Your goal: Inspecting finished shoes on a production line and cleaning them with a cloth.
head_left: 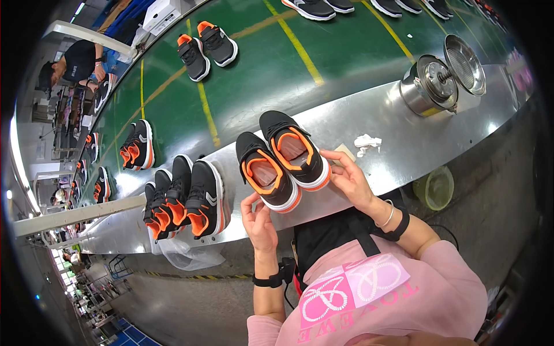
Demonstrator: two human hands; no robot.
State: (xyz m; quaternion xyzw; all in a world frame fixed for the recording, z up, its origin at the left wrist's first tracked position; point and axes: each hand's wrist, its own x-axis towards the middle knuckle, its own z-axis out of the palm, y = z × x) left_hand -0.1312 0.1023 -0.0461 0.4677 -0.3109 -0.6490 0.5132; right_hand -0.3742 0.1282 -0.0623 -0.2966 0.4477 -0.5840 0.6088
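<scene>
Two black sneakers with orange collars lie side by side in front of me on the metal ledge, toes pointing away. My left hand has curled fingers at the heel of the left sneaker. At the outer heel of the right sneaker, my right hand grips with thumb and forefinger. Something shiny lines the inside of both shoes. Close on the left, several matching sneakers stand in a row along the ledge, with clear plastic film hanging below them.
A green belt with yellow lines carries more sneakers beyond the metal ledge. To the right stands a metal pot with a perforated lid. Crumpled white tissue lies nearby. Another person works at far left.
</scene>
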